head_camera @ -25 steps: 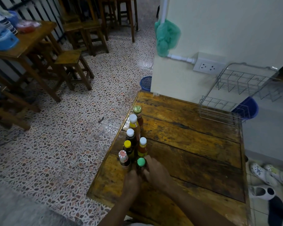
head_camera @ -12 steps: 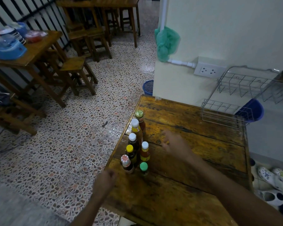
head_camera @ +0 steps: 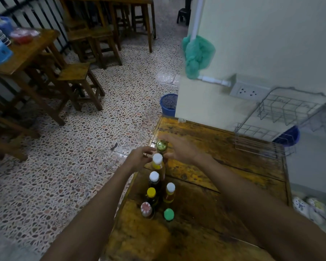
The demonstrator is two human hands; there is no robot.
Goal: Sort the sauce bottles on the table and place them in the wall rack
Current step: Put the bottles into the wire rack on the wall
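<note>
2 hands (head_camera: 139, 159) (head_camera: 181, 151) flank gold-capped bottle (head_camera: 161, 146) (blurred)

Seven sauce bottles stand upright, clustered at the left edge of the worn wooden bench (head_camera: 224, 185): gold-capped dark bottle (head_camera: 161, 146) farthest, then white-capped yellow bottle (head_camera: 158, 162), white-capped dark bottle (head_camera: 154, 178), yellow-capped dark bottle (head_camera: 151, 194), white-capped amber bottle (head_camera: 170, 192), red-and-white-capped bottle (head_camera: 146, 209), green-capped bottle (head_camera: 168, 214) nearest. Two-tier silver wire wall rack (head_camera: 282, 117) hangs on the wall, holding no bottles.

Eatery: wooden tables (head_camera: 23, 59), stools (head_camera: 77, 72)
</note>
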